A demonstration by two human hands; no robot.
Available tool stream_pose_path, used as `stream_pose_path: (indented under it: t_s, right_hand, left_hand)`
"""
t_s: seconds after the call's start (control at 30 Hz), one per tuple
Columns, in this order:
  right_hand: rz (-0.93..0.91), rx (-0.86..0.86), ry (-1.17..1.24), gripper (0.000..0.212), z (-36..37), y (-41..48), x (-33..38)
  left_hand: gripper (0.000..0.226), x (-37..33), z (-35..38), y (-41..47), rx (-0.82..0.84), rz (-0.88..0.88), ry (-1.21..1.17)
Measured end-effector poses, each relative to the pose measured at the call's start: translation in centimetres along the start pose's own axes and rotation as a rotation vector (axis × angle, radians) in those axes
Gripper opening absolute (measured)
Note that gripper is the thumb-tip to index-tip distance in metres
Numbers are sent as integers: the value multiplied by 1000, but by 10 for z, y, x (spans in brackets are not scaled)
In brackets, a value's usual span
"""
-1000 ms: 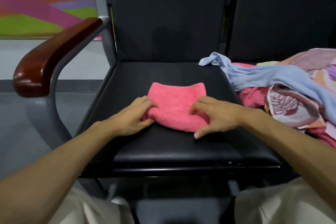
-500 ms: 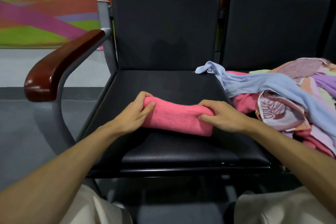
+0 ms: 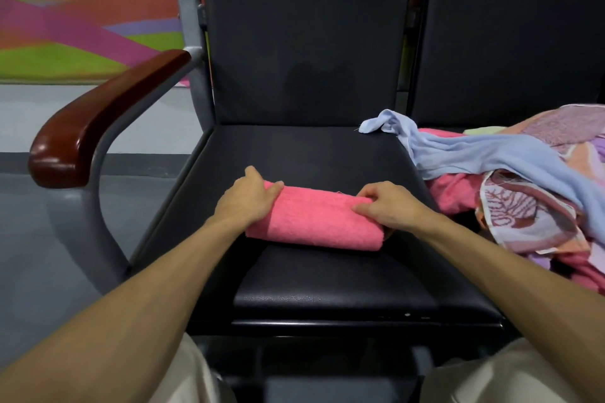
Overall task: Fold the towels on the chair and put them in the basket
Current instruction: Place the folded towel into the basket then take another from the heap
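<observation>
A pink towel (image 3: 314, 221) lies folded into a narrow band across the black chair seat (image 3: 307, 154). My left hand (image 3: 247, 203) wraps round its left end, fingers laid over the top. My right hand (image 3: 389, 206) grips the right end, with curled fingers on the upper edge and the thumb tucked under the fold. A heap of unfolded towels (image 3: 530, 193) sits on the neighbouring seat to the right, with a light blue towel (image 3: 458, 150) draped over it and reaching onto my seat. No basket is in view.
A brown wooden armrest (image 3: 98, 121) on a grey metal frame stands at the left of the seat. The black backrest (image 3: 304, 42) rises behind. Grey floor (image 3: 42, 239) lies to the left, and a colourful wall panel (image 3: 82, 10) is at the far left.
The pink towel went from a wider square to a narrow band as both hands folded its near edge over and away. The camera view tilted upward slightly.
</observation>
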State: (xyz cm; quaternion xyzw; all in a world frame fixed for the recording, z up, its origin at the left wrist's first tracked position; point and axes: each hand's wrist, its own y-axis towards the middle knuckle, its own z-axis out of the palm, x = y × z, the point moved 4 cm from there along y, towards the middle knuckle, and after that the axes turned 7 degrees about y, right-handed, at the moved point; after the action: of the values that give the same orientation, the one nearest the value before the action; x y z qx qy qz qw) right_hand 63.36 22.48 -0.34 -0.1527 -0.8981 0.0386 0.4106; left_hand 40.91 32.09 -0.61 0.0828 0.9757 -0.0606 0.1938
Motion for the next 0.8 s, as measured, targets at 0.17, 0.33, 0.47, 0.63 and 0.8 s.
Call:
stream_pose_path:
  t_s: [0.17,0.33,0.47,0.63,0.8]
  right_hand:
    - [-38,57,-200,4,-6,9,2]
    - [-86,207,-215,20,-11,1,7]
    - [-65,386,-298,43,-11,-16,8]
    - [11,524,-146,46,-10,-42,-3]
    - [-40,589,9,61,-8,-60,-3]
  left_hand:
    - [67,11,-13,-13,454,-69,219]
    - [57,6,-4,-17,441,12,131]
    - [60,-6,1,-28,408,76,-241]
    - [52,-24,-4,-43,389,297,-612]
    - [55,-32,-24,-65,443,452,-781]
